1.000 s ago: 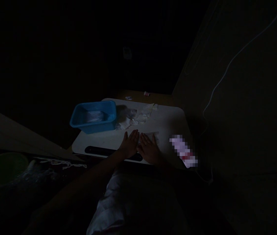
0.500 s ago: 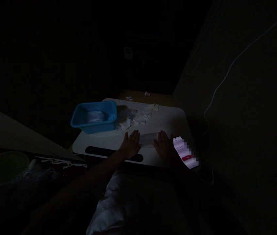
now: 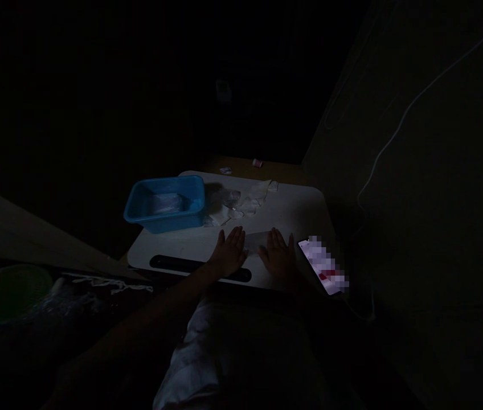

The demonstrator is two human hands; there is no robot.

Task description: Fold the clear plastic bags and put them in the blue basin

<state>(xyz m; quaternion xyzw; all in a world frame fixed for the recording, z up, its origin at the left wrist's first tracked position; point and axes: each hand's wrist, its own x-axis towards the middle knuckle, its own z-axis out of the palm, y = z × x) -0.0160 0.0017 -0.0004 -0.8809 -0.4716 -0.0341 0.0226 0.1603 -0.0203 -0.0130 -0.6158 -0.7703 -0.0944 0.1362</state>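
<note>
**Clear film (image 3: 255, 244) lies crosswise between left hand (image 3: 228, 251) and right hand (image 3: 279, 255)**

The largest thing I can make out in this dark feed is the white table (image 3: 303, 213), its near edge toward the wearer. On its far left, from my view, sits the blue basin (image 3: 177, 222), with a pale bundle (image 3: 165, 203) inside. Just right of the basin I see a scatter of pale scraps (image 3: 245, 205), loosely strewn. A lit phone (image 3: 323, 267) lies slantwise near the table's right edge, just beyond the right hand.

Both hands are palm down and flattened, fingers reaching away from the wearer; I see neither pinching anything. The left fingers lie side by side; the right thumb points in toward the film.

Smallest of these is the visible film itself, flat on the tabletop in the gap. Its long axis seems to run left to right, across the fingers. I judge neither hand clearly nearer: the left borders one end, the right covers or meets the other. How far it reaches beneath either, I can't tell.
</note>
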